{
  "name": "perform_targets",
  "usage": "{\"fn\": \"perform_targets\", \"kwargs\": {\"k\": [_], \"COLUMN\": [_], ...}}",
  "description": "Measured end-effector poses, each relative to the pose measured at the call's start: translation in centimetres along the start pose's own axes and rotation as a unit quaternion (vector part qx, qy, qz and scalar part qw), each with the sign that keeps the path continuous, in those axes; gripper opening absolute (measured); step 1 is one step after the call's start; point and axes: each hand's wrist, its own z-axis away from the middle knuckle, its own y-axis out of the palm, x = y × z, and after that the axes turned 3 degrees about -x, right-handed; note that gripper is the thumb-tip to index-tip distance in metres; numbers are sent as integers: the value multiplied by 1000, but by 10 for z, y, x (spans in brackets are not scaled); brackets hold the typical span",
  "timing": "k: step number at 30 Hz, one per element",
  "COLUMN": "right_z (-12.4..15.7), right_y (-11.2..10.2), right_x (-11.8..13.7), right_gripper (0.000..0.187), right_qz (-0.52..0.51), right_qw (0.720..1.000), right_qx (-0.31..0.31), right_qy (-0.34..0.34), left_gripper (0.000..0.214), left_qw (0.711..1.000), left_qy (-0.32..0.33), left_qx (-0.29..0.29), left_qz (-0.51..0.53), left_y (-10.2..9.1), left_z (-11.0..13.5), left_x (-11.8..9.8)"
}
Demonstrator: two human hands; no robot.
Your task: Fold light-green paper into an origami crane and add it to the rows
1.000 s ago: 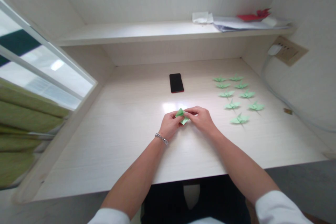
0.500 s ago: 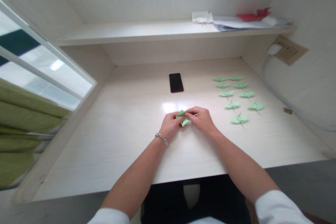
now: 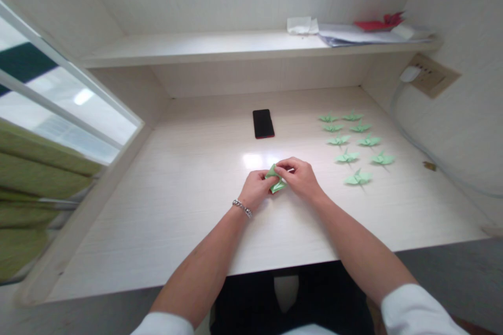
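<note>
A small piece of folded green paper [image 3: 275, 180] is held just above the pale wooden desk [image 3: 188, 204], near its middle. My left hand [image 3: 256, 188], with a silver bracelet on the wrist, pinches its left side. My right hand [image 3: 301, 178] pinches its upper right part, fingers curled over it. Most of the paper is hidden between my fingers.
Several finished green paper cranes [image 3: 353, 146] lie in two rows to the right. A black phone [image 3: 263, 123] lies face up further back. The shelf [image 3: 220, 44] above holds papers and a red paper item [image 3: 377, 23]. A wall socket [image 3: 428, 74] with a white plug is on the right.
My fingers have shifted slightly on the green paper, which now shows more at its lower edge. My arms stay where they were.
</note>
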Motion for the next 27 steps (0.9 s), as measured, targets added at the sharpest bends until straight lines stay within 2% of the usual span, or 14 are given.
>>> {"fn": "perform_targets", "kwargs": {"k": [7,12,23,27], "right_z": [0,-1,-7,-6], "right_y": [-2,-1,-2,-5], "right_x": [4,2,-4,-1], "right_gripper": [14,16,29,27], "right_qz": [25,4,-93,-83], "right_qw": [1000,1000,994,995], "right_qx": [4,6,15,27], "right_qy": [-10,-9,63,53], "left_gripper": [20,21,16,16], "left_qw": [1000,1000,999,999], "left_qy": [-6,-13,-16,-23], "left_qx": [10,7,29,30], "left_qz": [-20,-8,26,37], "left_y": [0,0,1,2], "left_z": [2,1,1,1], "left_x": [-2,-3,0,-1]}}
